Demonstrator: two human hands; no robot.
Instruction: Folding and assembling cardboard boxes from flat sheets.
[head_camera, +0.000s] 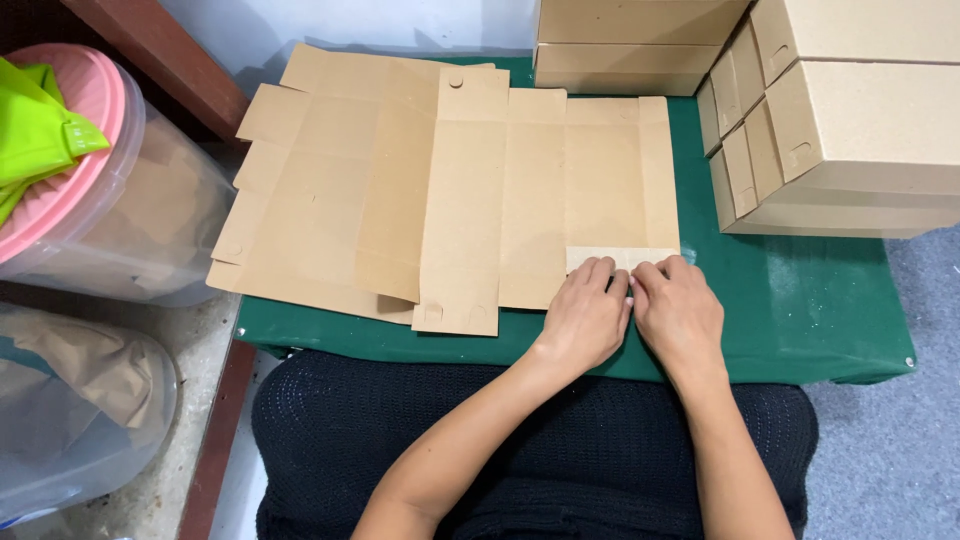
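Note:
A flat, unfolded brown cardboard box blank (540, 190) lies on the green table (800, 300), on top of other flat blanks (320, 170) that stick out to the left. Its near right flap (620, 258) is folded up and over, showing a paler side. My left hand (585, 315) and my right hand (678, 310) rest side by side on the near edge of that flap, fingertips pressing it down. The fingers are bent onto the card, and a little white shows between the two hands.
Assembled brown cardboard boxes (850, 120) are stacked at the right and back (630, 40) of the table. A clear plastic tub with a pink lid (110, 200) and a green item stands at the left, another clear tub (70, 400) below it. My dark-clothed lap is at the near edge.

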